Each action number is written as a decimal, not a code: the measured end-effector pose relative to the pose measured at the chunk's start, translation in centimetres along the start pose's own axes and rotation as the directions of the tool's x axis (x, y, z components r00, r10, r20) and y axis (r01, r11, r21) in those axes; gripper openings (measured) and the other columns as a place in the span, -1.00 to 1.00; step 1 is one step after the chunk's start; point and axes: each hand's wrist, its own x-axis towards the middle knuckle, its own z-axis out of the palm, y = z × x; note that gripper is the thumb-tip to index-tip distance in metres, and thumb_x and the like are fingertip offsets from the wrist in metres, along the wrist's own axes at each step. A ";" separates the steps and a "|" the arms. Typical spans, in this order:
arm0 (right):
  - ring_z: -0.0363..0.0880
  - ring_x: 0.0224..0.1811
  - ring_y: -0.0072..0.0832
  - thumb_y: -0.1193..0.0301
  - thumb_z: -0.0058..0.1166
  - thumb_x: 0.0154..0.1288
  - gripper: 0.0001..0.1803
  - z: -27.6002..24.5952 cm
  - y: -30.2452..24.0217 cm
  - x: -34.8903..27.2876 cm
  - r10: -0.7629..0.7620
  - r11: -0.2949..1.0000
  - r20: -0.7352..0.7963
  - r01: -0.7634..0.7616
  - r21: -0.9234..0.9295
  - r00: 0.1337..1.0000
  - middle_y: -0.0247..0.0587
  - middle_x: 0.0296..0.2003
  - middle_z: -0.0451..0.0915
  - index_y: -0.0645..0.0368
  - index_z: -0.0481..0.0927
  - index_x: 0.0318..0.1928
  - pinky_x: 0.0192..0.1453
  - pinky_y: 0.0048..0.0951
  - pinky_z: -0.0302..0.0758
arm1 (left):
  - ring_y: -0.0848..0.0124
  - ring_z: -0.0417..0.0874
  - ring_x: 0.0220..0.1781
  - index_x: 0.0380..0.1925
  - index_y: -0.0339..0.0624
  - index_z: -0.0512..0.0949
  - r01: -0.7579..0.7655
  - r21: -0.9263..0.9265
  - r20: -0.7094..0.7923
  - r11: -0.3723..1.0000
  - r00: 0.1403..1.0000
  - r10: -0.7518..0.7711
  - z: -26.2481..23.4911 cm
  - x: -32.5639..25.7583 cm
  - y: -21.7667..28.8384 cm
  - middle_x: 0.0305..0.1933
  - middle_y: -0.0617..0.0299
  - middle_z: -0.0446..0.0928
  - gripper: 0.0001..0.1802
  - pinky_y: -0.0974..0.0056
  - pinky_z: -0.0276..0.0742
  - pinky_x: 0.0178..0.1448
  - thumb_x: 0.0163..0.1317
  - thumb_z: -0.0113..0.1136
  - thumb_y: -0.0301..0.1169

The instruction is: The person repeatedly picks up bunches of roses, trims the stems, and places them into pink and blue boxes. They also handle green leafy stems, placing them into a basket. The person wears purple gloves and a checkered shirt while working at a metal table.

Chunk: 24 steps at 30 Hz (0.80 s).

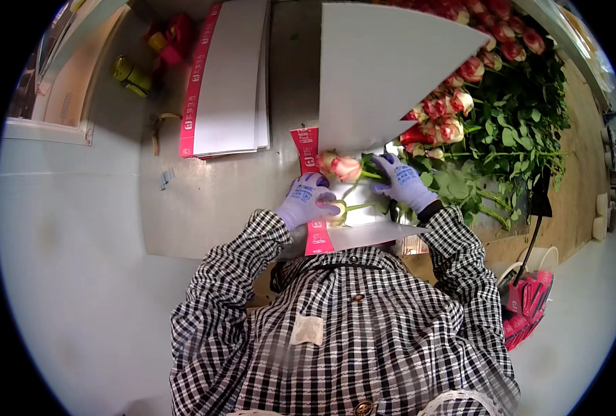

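Note:
My left hand [308, 200], in a pale purple glove, curls over the red edge of a white sheet of wrapping board [363, 237]. Its thumb and fingers close at the head of a pale cream-green rose [337, 213], whose stem points right. Just above lies a pink rose [346, 168], with another pink bloom [327, 161] beside it. My right hand [405, 184], gloved the same way, has bent fingers and thumb around the pink rose's stem; its fingertips are partly hidden. Behind both hands stands a raised white board flap [384, 76].
A stack of white boards with a red border [228, 83] lies at the far left. Red-and-white roses [450, 107] with leafy stems [523, 132] pile up at the right. Beyond the stack are a yellow-green object [131, 75] and a red one [178, 38]. A bin [530, 291] stands low right.

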 end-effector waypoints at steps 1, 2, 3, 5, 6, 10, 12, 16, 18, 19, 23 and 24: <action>0.56 0.03 -0.10 0.30 0.22 0.19 -0.43 0.1 0.7 0.2 -0.057 0.978 -0.038 0.064 0.196 0.998 0.02 0.08 0.45 0.04 0.41 0.22 0.06 -0.24 0.54 | 0.09 0.35 0.25 -0.20 0.06 0.69 0.025 0.007 0.014 1.000 1.000 -0.025 0.0 -0.2 -0.1 0.11 0.06 0.42 -0.51 0.01 0.21 0.36 0.01 0.27 0.12; 0.55 0.04 -0.12 0.33 0.23 0.18 -0.46 0.1 1.4 0.3 -0.101 0.915 -0.085 0.126 0.383 0.991 0.01 0.07 0.46 0.07 0.45 0.19 0.07 -0.25 0.54 | 0.11 0.36 0.24 -0.21 0.05 0.69 0.047 0.014 0.029 0.999 0.998 -0.048 0.1 -0.2 -0.2 0.09 0.07 0.43 -0.50 0.02 0.20 0.36 0.01 0.24 0.15; 0.58 -0.03 -0.17 0.38 0.20 0.20 -0.57 -0.2 1.9 0.2 -0.142 0.906 -0.061 0.154 0.394 0.988 -0.06 -0.02 0.50 0.10 0.53 0.10 0.03 -0.26 0.54 | 0.13 0.37 0.22 -0.15 0.02 0.66 0.101 -0.021 0.034 0.995 0.994 -0.101 0.5 -0.3 -0.4 0.06 0.12 0.45 -0.42 0.03 0.21 0.32 -0.04 0.27 0.17; 0.60 -0.13 -0.21 0.42 0.15 0.23 -0.70 0.0 2.0 -0.2 -0.179 0.866 0.026 0.145 0.478 0.984 -0.14 -0.14 0.56 0.12 0.61 -0.01 -0.02 -0.27 0.54 | 0.12 0.37 0.22 -0.03 0.00 0.58 0.108 -0.011 -0.114 0.994 0.988 -0.108 2.4 -0.4 -1.7 0.07 0.12 0.45 -0.32 0.02 0.22 0.32 -0.07 0.30 0.18; 0.60 -0.16 -0.22 0.41 0.14 0.25 -0.73 0.1 1.5 -0.9 -0.168 0.832 0.088 0.093 0.547 0.982 -0.16 -0.17 0.57 0.12 0.62 -0.04 -0.04 -0.27 0.54 | 0.12 0.37 0.22 0.03 -0.01 0.55 0.103 -0.001 -0.175 0.995 0.979 -0.102 2.5 -0.5 -1.3 0.07 0.12 0.45 -0.27 0.02 0.22 0.31 -0.09 0.31 0.19; 0.51 -0.06 -0.22 0.39 0.11 0.22 -0.64 4.4 2.2 -0.9 -0.335 0.942 -0.045 0.335 -0.005 0.941 -0.21 -0.16 0.54 0.00 0.58 0.06 0.12 -0.21 0.40 | 0.08 0.39 0.21 0.21 0.01 0.36 0.038 -0.087 -0.234 0.995 0.970 -0.057 1.9 -0.5 -0.7 0.13 0.08 0.43 -0.09 -0.03 0.21 0.32 -0.13 0.33 0.19; 0.46 -0.01 -0.25 0.33 0.13 0.20 -0.63 4.7 2.1 -1.8 -0.354 0.931 -0.023 0.350 -0.102 0.935 -0.27 -0.14 0.52 -0.03 0.57 0.05 0.13 -0.19 0.35 | 0.09 0.41 0.18 0.16 0.07 0.43 0.027 -0.051 -0.207 0.998 0.978 -0.037 1.3 -1.1 -0.2 0.12 0.12 0.46 -0.18 -0.03 0.25 0.30 -0.14 0.35 0.14; 0.47 -0.08 -0.32 0.19 0.13 0.20 -0.68 3.7 0.9 -1.7 -0.449 0.871 0.028 0.444 -0.211 0.893 -0.31 -0.16 0.52 -0.04 0.58 -0.05 0.05 -0.25 0.37 | 0.12 0.53 0.03 -0.07 0.03 0.61 -0.013 0.004 -0.157 1.000 0.988 0.014 1.0 -1.4 0.3 -0.06 0.18 0.56 -0.39 -0.03 0.38 0.17 -0.08 0.37 0.11; 0.48 -0.10 -0.34 0.14 0.11 0.21 -0.69 2.0 -0.9 -1.6 -0.464 0.869 0.005 0.457 -0.189 0.886 -0.33 -0.17 0.52 -0.03 0.57 -0.09 0.05 -0.26 0.37 | 0.14 0.56 -0.02 -0.16 0.00 0.65 -0.021 -0.053 -0.179 0.998 0.984 0.011 1.8 -1.2 -0.6 -0.10 0.18 0.57 -0.45 0.00 0.41 0.12 -0.05 0.35 0.12; 0.52 -0.14 -0.31 0.06 0.06 0.23 -0.66 2.5 -1.5 -1.4 -0.501 0.852 0.040 0.501 -0.153 0.865 -0.29 -0.18 0.53 0.00 0.56 -0.13 0.00 -0.24 0.39 | 0.17 0.58 -0.03 -0.26 -0.03 0.67 0.089 -0.092 -0.040 0.992 0.995 -0.093 1.0 -0.4 -0.3 -0.11 0.18 0.58 -0.50 0.06 0.44 0.09 -0.03 0.35 0.11; 0.55 -0.28 -0.29 0.14 -0.01 0.24 -0.68 5.0 -3.3 -1.5 -0.486 0.773 0.406 0.597 -0.215 0.774 -0.22 -0.40 0.53 0.09 0.53 -0.17 -0.21 -0.23 0.43 | 0.24 0.64 -0.12 -0.23 -0.21 0.63 0.258 -0.232 0.344 0.938 0.924 -0.169 -1.4 3.1 -0.8 -0.21 0.11 0.64 -0.51 0.23 0.50 0.00 -0.01 0.38 -0.04; 0.55 -0.29 -0.29 0.15 -0.01 0.24 -0.69 5.9 -2.7 -1.7 -0.528 0.761 0.375 0.620 -0.191 0.762 -0.22 -0.39 0.53 0.10 0.53 -0.17 -0.22 -0.23 0.43 | 0.25 0.64 -0.14 -0.22 -0.23 0.63 0.221 -0.268 0.331 0.938 0.935 -0.126 -1.3 3.3 -1.0 -0.22 0.11 0.64 -0.51 0.25 0.51 -0.02 -0.01 0.38 -0.06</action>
